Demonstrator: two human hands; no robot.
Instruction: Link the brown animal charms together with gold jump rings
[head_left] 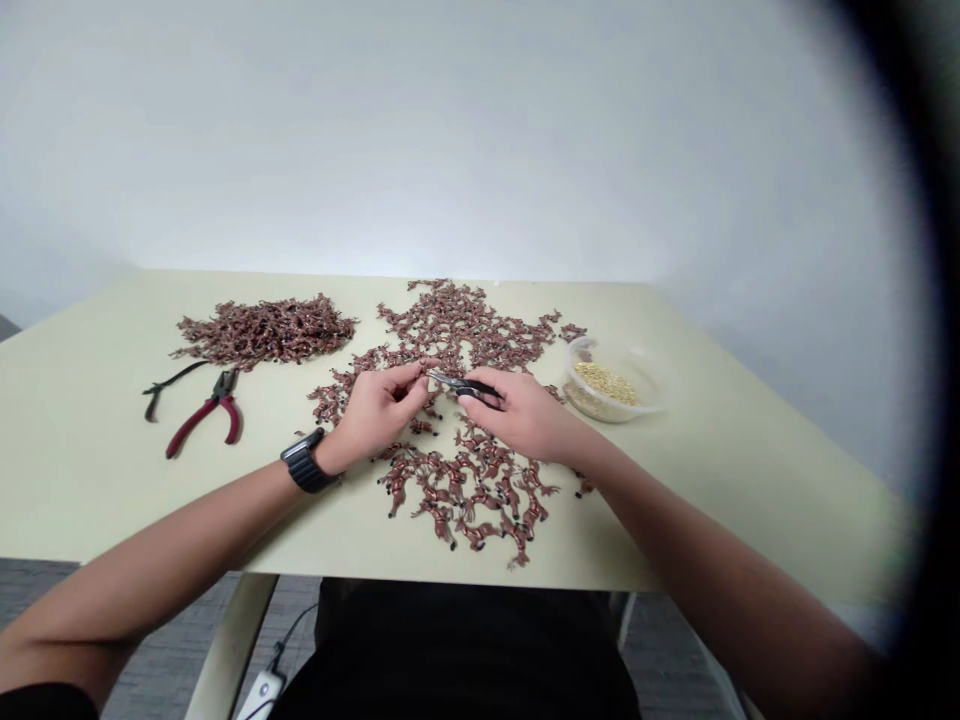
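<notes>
My left hand [379, 405], with a black watch [306, 461] on its wrist, is pinched shut on a small brown figure whose shape I cannot make out. My right hand [519, 413] grips black-handled pliers [465, 383], and their tip points left at the piece in my left fingers. Both hands hover over a spread of several small brown reindeer-like charms [472, 490] on the pale table [75, 450].
A second heap of brown charms [266, 332] lies at the back left. Red-handled pliers [206, 414] and a black tool [169, 385] lie left of my hands. A clear bowl of small gold bits [611, 380] stands to the right. A white device on a cable [262, 690] hangs below the table edge.
</notes>
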